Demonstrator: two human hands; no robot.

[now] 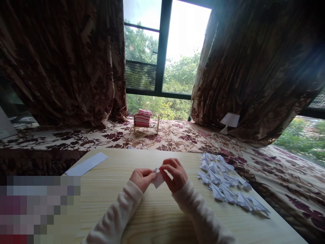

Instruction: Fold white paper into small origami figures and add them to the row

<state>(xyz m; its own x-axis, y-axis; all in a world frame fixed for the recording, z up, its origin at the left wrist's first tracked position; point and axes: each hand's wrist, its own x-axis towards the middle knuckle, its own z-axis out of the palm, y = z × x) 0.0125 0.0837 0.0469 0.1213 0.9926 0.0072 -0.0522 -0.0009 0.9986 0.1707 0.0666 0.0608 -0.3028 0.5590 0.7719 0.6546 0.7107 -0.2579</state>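
Observation:
A small piece of folded white paper (158, 180) is held between my two hands, above the middle of the wooden table (122, 210). My left hand (143, 178) pinches its left edge between thumb and fingers. At its upper right, the thumb and fingertips of my right hand (176, 173) are closed on the paper. Several folded white paper pieces (223, 181) with pointed ends lie in rows at the table's right side. On the far left of the table rests a strip of white paper (87, 163).
Behind the table, a flower-patterned cloth surface (175, 137) carries a small rack (146, 127) with a stack of red-and-white folded cloths (143, 118). A small white-shaded lamp (230, 120) stands farther right. Dark patterned curtains (76, 67) flank the window. The lower left corner is pixelated.

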